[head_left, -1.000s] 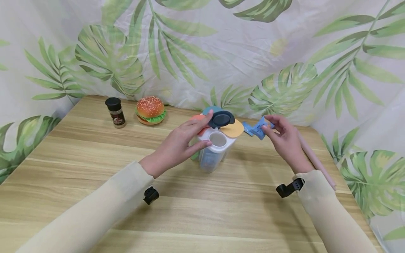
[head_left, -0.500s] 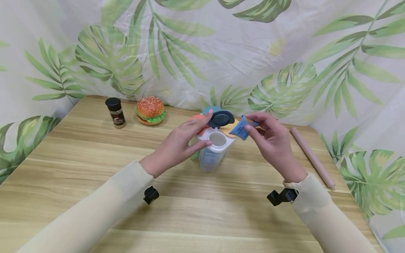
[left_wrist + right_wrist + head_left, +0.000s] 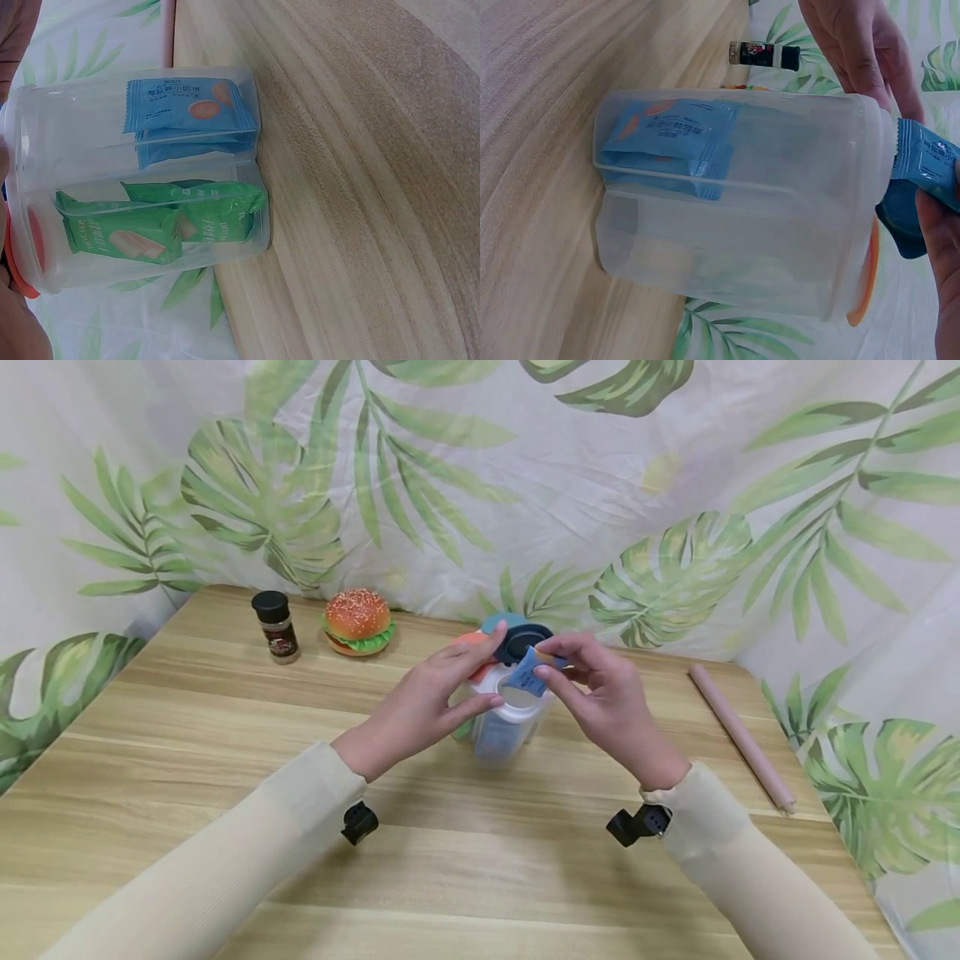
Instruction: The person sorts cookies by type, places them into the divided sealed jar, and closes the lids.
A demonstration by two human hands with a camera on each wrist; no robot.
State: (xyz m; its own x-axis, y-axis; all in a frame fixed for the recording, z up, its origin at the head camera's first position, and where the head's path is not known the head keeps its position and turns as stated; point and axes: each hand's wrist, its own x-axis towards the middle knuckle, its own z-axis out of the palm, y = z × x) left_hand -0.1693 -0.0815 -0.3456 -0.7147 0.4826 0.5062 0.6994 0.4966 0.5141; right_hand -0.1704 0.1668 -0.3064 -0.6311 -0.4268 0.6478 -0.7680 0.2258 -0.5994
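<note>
My right hand (image 3: 611,706) pinches a blue snack packet (image 3: 527,675) between thumb and fingers, right above the round opening of a clear storage container (image 3: 501,739). One dark flip lid (image 3: 522,639) stands raised behind that opening. With fingers straight and spread, my left hand (image 3: 416,702) rests on the container's top, its thumb by the opening's rim. Through the clear wall in the left wrist view, blue packets (image 3: 184,109) lie in one compartment and green packets (image 3: 124,234) in the compartment beside it. In the right wrist view the held packet (image 3: 924,161) reaches the container's mouth.
A black-capped seasoning jar (image 3: 277,627) and a toy hamburger (image 3: 358,621) stand at the back left of the wooden table (image 3: 480,877). Along the right side lies a pink stick (image 3: 741,737). A leaf-print cloth (image 3: 465,468) hangs behind the table.
My right hand has moved left, bringing the blue packet from beside the container to over its opening. The left hand has stayed in place.
</note>
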